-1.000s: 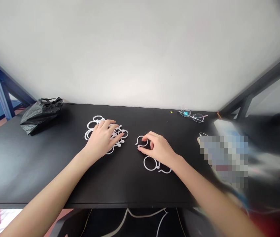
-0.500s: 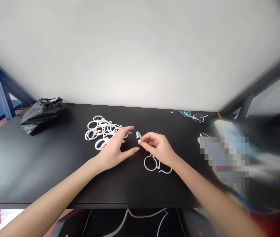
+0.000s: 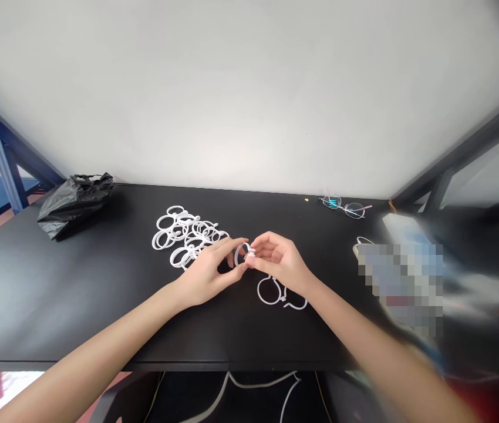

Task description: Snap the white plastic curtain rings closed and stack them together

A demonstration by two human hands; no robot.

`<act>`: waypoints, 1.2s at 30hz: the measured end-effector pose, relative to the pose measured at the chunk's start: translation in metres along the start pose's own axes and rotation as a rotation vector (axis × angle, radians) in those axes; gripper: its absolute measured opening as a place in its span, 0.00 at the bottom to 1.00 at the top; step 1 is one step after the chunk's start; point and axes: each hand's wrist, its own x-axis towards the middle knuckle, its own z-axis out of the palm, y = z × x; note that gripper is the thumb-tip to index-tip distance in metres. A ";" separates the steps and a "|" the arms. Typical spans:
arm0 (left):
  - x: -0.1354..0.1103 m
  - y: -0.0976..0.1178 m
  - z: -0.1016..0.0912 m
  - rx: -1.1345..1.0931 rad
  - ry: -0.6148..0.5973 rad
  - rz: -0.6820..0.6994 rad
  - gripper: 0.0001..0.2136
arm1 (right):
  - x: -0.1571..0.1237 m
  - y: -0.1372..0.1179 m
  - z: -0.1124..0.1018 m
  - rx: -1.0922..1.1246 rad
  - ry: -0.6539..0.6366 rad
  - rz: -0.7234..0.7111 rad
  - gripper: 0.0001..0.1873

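Note:
A single white plastic ring [image 3: 241,254] is held just above the black table [image 3: 56,305] between both hands. My left hand [image 3: 208,270] pinches its left side with thumb and forefinger. My right hand [image 3: 280,264] pinches its right end, fingers curled. A heap of several white rings [image 3: 183,238] lies to the left of my hands. Two joined white rings [image 3: 278,294] lie on the table below my right hand.
A crumpled black plastic bag [image 3: 73,202] lies at the far left of the table. A pair of glasses [image 3: 341,205] rests at the far right near the wall. A blurred-out object [image 3: 399,282] sits at the right. White cables [image 3: 253,385] hang under the table's front edge.
My left hand left the heap of rings and came right to meet my right hand. My right hand lifted one ring off the table; now both hands grip it.

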 end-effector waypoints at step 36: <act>0.003 -0.003 -0.013 -0.145 0.164 -0.095 0.12 | -0.007 0.005 -0.002 -0.435 0.005 -0.342 0.10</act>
